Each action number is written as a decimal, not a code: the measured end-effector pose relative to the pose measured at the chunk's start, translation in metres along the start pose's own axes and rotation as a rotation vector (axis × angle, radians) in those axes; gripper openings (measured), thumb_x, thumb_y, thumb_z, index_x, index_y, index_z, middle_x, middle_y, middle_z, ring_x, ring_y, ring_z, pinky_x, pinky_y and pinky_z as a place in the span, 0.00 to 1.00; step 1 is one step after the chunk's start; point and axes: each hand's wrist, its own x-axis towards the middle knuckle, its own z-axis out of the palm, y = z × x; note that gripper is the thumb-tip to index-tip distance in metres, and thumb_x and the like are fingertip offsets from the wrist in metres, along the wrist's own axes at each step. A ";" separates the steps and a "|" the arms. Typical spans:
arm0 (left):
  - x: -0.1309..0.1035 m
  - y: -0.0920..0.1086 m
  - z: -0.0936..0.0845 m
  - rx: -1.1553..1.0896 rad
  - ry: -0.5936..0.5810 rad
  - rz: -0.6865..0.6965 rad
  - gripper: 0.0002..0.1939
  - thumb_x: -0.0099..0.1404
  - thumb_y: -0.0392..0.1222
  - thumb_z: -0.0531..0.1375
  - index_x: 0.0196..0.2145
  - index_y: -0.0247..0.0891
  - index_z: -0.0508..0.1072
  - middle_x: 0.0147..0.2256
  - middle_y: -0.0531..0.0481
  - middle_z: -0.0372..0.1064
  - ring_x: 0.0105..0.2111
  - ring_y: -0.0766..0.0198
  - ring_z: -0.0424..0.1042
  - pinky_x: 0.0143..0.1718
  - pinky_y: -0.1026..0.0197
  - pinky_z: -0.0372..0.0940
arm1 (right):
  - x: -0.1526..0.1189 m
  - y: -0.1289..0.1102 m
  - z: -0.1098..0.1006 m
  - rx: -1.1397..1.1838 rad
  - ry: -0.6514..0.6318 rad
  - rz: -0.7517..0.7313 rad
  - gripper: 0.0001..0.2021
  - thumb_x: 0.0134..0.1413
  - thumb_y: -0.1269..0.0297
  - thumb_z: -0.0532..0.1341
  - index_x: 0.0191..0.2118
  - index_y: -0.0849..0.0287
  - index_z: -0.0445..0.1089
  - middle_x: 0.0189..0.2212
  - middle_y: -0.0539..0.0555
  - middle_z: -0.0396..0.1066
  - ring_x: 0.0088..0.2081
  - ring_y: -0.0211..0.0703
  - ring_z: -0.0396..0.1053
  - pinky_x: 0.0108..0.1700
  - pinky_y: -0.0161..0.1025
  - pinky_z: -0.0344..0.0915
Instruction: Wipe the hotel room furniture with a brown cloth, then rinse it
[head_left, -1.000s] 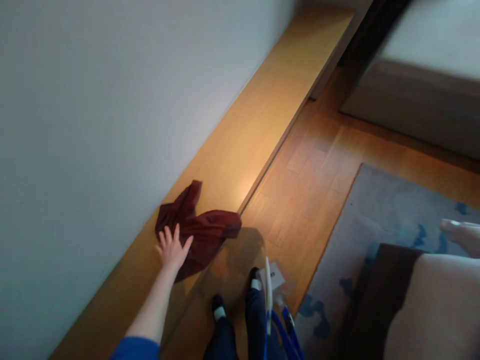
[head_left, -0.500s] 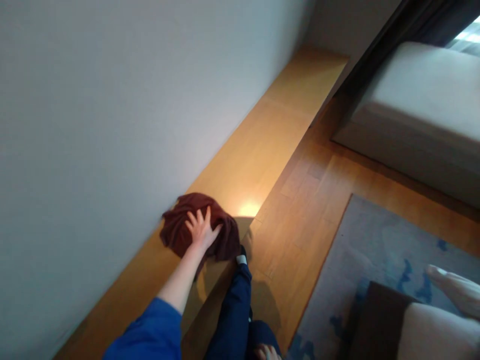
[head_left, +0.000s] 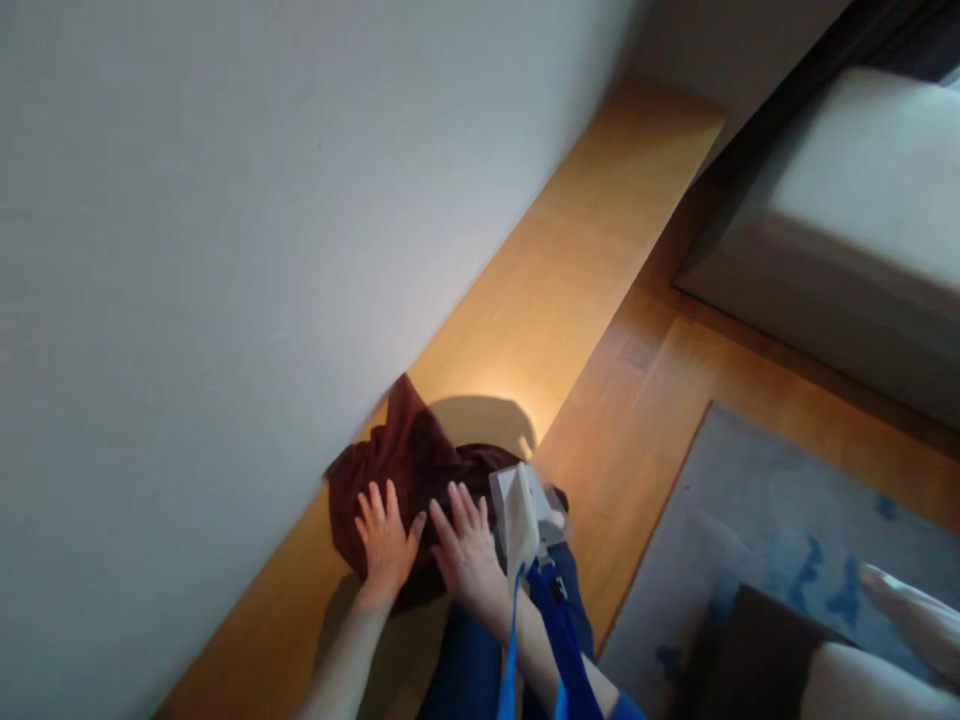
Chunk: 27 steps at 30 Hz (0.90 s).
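Note:
A dark maroon cloth (head_left: pixel 409 440) lies crumpled on a long, low wooden ledge (head_left: pixel 555 270) against the wall. My left hand (head_left: pixel 387 545) rests on the cloth's left part with its fingers spread. Just to the right, my right hand (head_left: pixel 469 550) lies on the same cloth, its fingers also stretched out. Neither hand is wrapped round it. A badge in a clear holder (head_left: pixel 520 515) hangs from a blue lanyard (head_left: pixel 559 625) over my right forearm and leg.
A plain wall (head_left: pixel 225 250) rises along the ledge's left side. To the right are the wooden floor (head_left: pixel 637 430), a grey rug with blue patches (head_left: pixel 750 500) and a pale upholstered seat (head_left: pixel 847 190). Part of another light cushion (head_left: pixel 862 685) shows at the bottom right.
My right hand has come up from my lap onto the cloth, beside my left hand. The cloth is more bunched, with one corner raised toward the wall. The badge has swung into view.

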 end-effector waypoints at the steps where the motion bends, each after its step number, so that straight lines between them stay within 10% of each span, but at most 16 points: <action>1: -0.013 -0.012 0.004 0.046 -0.011 -0.045 0.36 0.66 0.52 0.48 0.64 0.26 0.47 0.65 0.30 0.34 0.64 0.36 0.35 0.58 0.35 0.47 | 0.014 -0.003 0.003 0.014 -0.037 -0.057 0.31 0.58 0.57 0.56 0.65 0.54 0.48 0.67 0.63 0.38 0.66 0.60 0.35 0.61 0.68 0.41; 5: -0.035 -0.029 0.007 0.157 -0.050 -0.198 0.35 0.65 0.51 0.50 0.63 0.27 0.51 0.65 0.29 0.38 0.64 0.36 0.39 0.57 0.34 0.49 | 0.057 0.003 0.010 0.053 -0.248 -0.365 0.31 0.60 0.51 0.52 0.65 0.55 0.47 0.67 0.58 0.40 0.67 0.52 0.32 0.62 0.68 0.39; 8: 0.004 0.001 -0.014 0.135 -0.123 -0.151 0.34 0.66 0.53 0.48 0.64 0.31 0.50 0.64 0.30 0.43 0.63 0.34 0.38 0.55 0.29 0.47 | 0.089 0.034 -0.016 -0.026 -0.264 -0.403 0.32 0.58 0.46 0.52 0.65 0.54 0.48 0.67 0.56 0.42 0.67 0.52 0.34 0.62 0.68 0.38; 15: 0.199 0.172 -0.086 -0.086 0.065 0.297 0.31 0.66 0.55 0.48 0.63 0.41 0.53 0.63 0.39 0.50 0.63 0.45 0.45 0.57 0.35 0.49 | 0.185 0.184 -0.179 -0.387 0.051 -0.086 0.32 0.58 0.47 0.53 0.65 0.53 0.48 0.66 0.58 0.42 0.66 0.58 0.36 0.58 0.74 0.31; 19: 0.257 0.255 -0.095 -0.115 0.115 0.292 0.33 0.65 0.57 0.49 0.64 0.45 0.51 0.66 0.41 0.39 0.65 0.42 0.34 0.56 0.25 0.41 | 0.200 0.245 -0.240 -0.470 0.220 0.141 0.31 0.60 0.50 0.51 0.65 0.55 0.46 0.66 0.60 0.41 0.66 0.61 0.35 0.55 0.79 0.32; 23: 0.242 0.251 -0.080 -0.061 0.106 0.189 0.33 0.66 0.57 0.46 0.65 0.46 0.45 0.67 0.42 0.31 0.65 0.43 0.30 0.56 0.25 0.38 | 0.186 0.228 -0.220 -0.399 0.200 0.121 0.33 0.60 0.48 0.51 0.66 0.56 0.45 0.67 0.61 0.35 0.67 0.61 0.29 0.56 0.77 0.34; 27: 0.157 0.191 -0.059 0.035 -0.016 -0.173 0.32 0.68 0.55 0.40 0.65 0.38 0.44 0.66 0.39 0.33 0.65 0.42 0.32 0.56 0.28 0.45 | 0.153 0.177 -0.168 -0.213 -0.015 -0.201 0.33 0.59 0.47 0.52 0.65 0.57 0.46 0.67 0.61 0.35 0.67 0.58 0.26 0.58 0.74 0.38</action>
